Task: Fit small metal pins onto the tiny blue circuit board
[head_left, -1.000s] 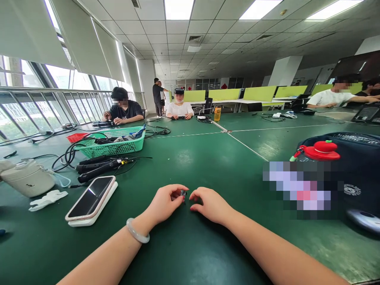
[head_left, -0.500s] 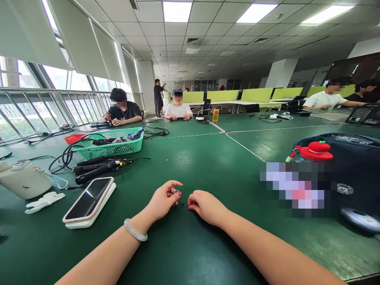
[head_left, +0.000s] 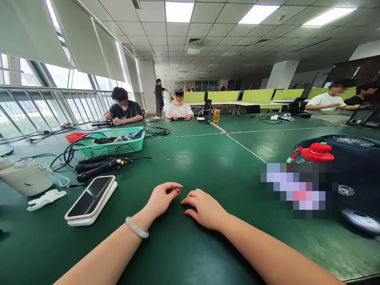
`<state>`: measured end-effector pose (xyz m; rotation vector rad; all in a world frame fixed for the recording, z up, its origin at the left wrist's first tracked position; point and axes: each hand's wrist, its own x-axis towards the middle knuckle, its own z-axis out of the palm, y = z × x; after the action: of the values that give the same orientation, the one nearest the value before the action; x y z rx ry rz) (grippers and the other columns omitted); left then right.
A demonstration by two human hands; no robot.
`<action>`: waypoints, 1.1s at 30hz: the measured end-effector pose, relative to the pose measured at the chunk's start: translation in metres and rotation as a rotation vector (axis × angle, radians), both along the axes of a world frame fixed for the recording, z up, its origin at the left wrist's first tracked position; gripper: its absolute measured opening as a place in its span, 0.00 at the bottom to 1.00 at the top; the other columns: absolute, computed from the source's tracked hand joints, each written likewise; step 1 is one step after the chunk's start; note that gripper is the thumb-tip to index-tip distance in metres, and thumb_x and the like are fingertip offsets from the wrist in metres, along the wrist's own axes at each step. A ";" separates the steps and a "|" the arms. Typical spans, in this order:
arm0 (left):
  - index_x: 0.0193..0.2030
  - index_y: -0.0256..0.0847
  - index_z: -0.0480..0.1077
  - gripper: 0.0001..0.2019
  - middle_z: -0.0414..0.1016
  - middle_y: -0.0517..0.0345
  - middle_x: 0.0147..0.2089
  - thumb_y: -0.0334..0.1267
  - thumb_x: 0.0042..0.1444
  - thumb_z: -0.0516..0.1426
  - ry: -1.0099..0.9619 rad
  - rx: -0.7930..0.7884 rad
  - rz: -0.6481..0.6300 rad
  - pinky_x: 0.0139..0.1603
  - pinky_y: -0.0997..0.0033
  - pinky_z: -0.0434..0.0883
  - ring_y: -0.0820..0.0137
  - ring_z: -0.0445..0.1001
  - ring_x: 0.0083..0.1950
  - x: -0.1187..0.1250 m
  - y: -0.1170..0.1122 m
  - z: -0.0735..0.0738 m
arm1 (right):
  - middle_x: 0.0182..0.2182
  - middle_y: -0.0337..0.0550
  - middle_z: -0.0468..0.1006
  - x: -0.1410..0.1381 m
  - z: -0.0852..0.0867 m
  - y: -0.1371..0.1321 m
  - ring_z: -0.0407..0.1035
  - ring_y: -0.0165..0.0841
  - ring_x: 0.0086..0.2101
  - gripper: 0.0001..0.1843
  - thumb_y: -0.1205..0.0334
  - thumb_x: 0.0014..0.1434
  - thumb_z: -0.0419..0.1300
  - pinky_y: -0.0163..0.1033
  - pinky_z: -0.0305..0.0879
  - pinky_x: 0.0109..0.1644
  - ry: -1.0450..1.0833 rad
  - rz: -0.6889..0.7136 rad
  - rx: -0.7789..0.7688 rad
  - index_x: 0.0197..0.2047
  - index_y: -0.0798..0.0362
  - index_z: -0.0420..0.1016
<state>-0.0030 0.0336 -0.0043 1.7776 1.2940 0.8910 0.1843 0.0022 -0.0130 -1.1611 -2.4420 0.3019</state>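
Note:
My left hand [head_left: 162,198], with a pale bangle [head_left: 137,228] at the wrist, is closed above the green table [head_left: 178,245]. Between its thumb and fingers shows a small dark, shiny thing [head_left: 175,189], mostly hidden and too small to name. Just to the right is my right hand [head_left: 205,208], its thumb and fingers apart and pointing toward the left hand. Nothing shows in it, and a narrow gap separates the two hands.
On the left lie a phone [head_left: 92,196] on a white box, black cylindrical devices with cables [head_left: 97,170], a green basket [head_left: 109,148], a white tissue [head_left: 46,199] and a cream cup [head_left: 28,179]. To the right are a red-lidded bottle [head_left: 316,152], a dark bag [head_left: 356,166] and a mouse [head_left: 360,220]. Several people sit farther off.
My right hand's thumb and fingers have spread from a curled position, and its fingertips have come slightly leftward. My left hand stays in nearly the same place, still closed.

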 end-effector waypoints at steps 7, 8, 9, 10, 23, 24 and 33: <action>0.43 0.37 0.74 0.15 0.76 0.56 0.31 0.39 0.48 0.57 -0.069 -0.044 0.002 0.37 0.70 0.68 0.70 0.71 0.31 0.001 0.001 -0.002 | 0.33 0.41 0.74 -0.002 -0.005 0.005 0.65 0.33 0.37 0.04 0.66 0.57 0.58 0.37 0.63 0.43 -0.009 -0.009 -0.001 0.32 0.53 0.74; 0.44 0.37 0.73 0.16 0.75 0.56 0.31 0.39 0.48 0.57 -0.068 -0.038 -0.005 0.37 0.70 0.68 0.70 0.71 0.32 0.001 0.002 -0.003 | 0.33 0.41 0.73 -0.002 -0.005 0.006 0.65 0.32 0.38 0.04 0.67 0.57 0.58 0.37 0.62 0.43 -0.004 -0.008 -0.009 0.31 0.53 0.74; 0.44 0.38 0.73 0.16 0.75 0.56 0.32 0.38 0.48 0.57 -0.064 -0.032 -0.013 0.38 0.70 0.68 0.70 0.71 0.32 0.001 0.002 -0.003 | 0.32 0.41 0.73 -0.001 -0.005 0.006 0.65 0.32 0.38 0.05 0.67 0.57 0.58 0.36 0.62 0.43 0.001 -0.006 -0.020 0.32 0.53 0.74; 0.44 0.38 0.73 0.16 0.75 0.56 0.32 0.38 0.48 0.58 -0.060 -0.028 -0.020 0.39 0.70 0.68 0.70 0.72 0.33 0.001 0.002 -0.004 | 0.33 0.41 0.73 -0.001 -0.004 0.006 0.66 0.32 0.38 0.05 0.68 0.57 0.57 0.36 0.62 0.44 0.008 -0.007 -0.032 0.32 0.53 0.74; 0.46 0.39 0.73 0.17 0.74 0.55 0.35 0.43 0.49 0.58 0.040 0.017 -0.028 0.41 0.69 0.68 0.68 0.72 0.37 -0.002 0.001 -0.003 | 0.31 0.38 0.71 0.015 0.004 0.012 0.66 0.29 0.33 0.06 0.64 0.52 0.63 0.33 0.61 0.37 0.044 -0.094 -0.243 0.36 0.50 0.76; 0.45 0.40 0.73 0.17 0.74 0.55 0.34 0.43 0.49 0.58 0.054 0.023 -0.026 0.40 0.69 0.68 0.68 0.71 0.36 -0.002 0.001 -0.004 | 0.30 0.38 0.70 0.015 0.004 0.012 0.65 0.28 0.32 0.05 0.65 0.52 0.63 0.33 0.60 0.36 0.042 -0.098 -0.247 0.34 0.51 0.75; 0.45 0.41 0.72 0.16 0.74 0.57 0.35 0.42 0.49 0.58 0.118 0.018 -0.063 0.39 0.70 0.67 0.69 0.71 0.35 -0.002 0.000 -0.005 | 0.29 0.38 0.71 0.013 0.003 0.012 0.65 0.28 0.31 0.04 0.68 0.53 0.60 0.32 0.59 0.36 0.041 -0.112 -0.213 0.29 0.52 0.74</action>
<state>-0.0048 0.0335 -0.0089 1.8989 1.2995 0.7750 0.1974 0.0147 -0.0105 -1.3604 -2.3428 0.5563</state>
